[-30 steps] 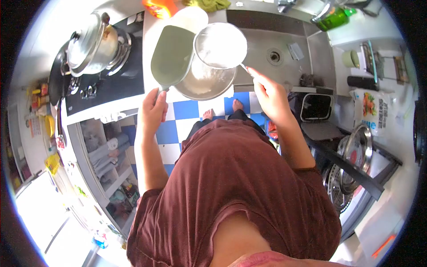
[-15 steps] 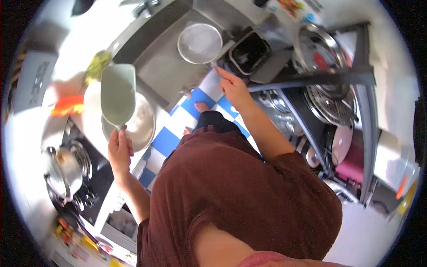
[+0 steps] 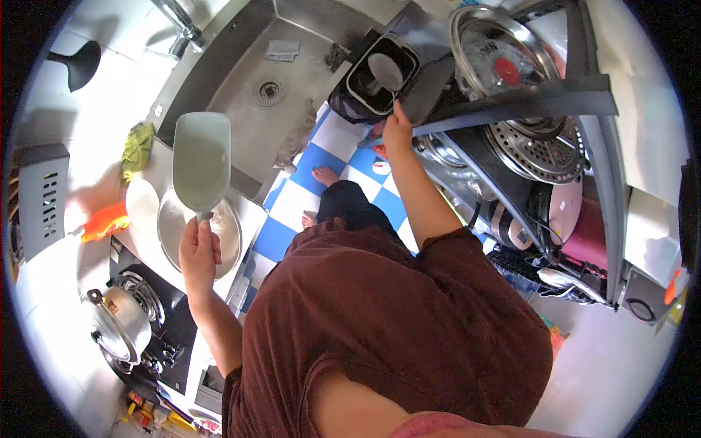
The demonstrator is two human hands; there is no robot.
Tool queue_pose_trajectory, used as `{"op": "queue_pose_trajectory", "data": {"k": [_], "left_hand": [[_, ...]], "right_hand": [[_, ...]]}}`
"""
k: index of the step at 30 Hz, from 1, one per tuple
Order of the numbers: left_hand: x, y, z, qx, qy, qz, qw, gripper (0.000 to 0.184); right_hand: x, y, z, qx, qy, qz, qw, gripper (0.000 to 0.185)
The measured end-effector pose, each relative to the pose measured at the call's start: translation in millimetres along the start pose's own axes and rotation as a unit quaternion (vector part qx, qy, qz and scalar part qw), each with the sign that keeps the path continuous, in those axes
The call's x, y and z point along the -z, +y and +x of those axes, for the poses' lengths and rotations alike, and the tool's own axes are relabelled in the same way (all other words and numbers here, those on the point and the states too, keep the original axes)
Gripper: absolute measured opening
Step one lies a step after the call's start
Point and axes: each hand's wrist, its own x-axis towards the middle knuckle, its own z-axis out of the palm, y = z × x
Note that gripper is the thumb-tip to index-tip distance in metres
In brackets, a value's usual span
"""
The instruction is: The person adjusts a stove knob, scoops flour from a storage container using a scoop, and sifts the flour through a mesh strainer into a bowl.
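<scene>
My left hand [image 3: 198, 252] is closed around the handle of a pale green scoop [image 3: 202, 160], its broad bowl pointing away from me. Beneath it stands a round metal bowl [image 3: 165, 244], partly covered by the scoop and hand. My right hand [image 3: 398, 133] grips the thin handle of a small round strainer [image 3: 385, 71]. The strainer is over the opening of a black bin [image 3: 347, 101] with a pale rim. Whether anything lies in the strainer's mesh is too unclear to tell.
A metal sink [image 3: 241, 102] with a folded cloth [image 3: 282, 50] lies ahead. On my left are a white plate [image 3: 142, 206], an orange item [image 3: 106, 222] and a lidded pot [image 3: 124, 321] on the stove. To my right, a dark rack [image 3: 526, 98] holds pans and lids.
My right hand has carried the strainer from above the sink rightward to the bin. My left hand still holds the scoop above the bowl. The view has shifted slightly.
</scene>
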Motion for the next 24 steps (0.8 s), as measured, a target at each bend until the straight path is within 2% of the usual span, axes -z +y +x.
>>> {"op": "queue_pose_trajectory", "data": {"k": [1,4,7,13,16,19,22,24], "left_hand": [[0,-1,1,0.004,-0.003,-0.004,1.0,0.033],[1,-2,1,0.003,-0.001,-0.002,1.0,0.032],[4,-7,3,0.007,0.002,-0.013,1.0,0.032],[3,-6,2,0.007,0.001,-0.012,1.0,0.031],[2,-4,1,0.003,-0.001,-0.018,1.0,0.031],[2,-1,1,0.003,0.006,-0.013,1.0,0.031],[3,-2,2,-0.004,0.004,0.016,1.0,0.031],[2,-2,3,-0.003,0.002,-0.003,1.0,0.031]], "right_hand": [[-3,-2,3,-0.029,-0.008,-0.003,1.0,0.046],[-5,-6,5,-0.031,-0.011,0.007,0.999,0.045],[-10,8,13,-0.011,0.013,0.032,0.999,0.045],[-8,-15,15,0.022,0.003,-0.006,1.0,0.046],[-16,-4,18,0.07,0.028,-0.048,0.996,0.046],[-16,-9,18,0.087,0.038,-0.029,0.995,0.045],[-14,-13,15,0.044,0.006,-0.034,0.998,0.045],[-15,-12,18,0.103,0.013,-0.054,0.993,0.045]]}}
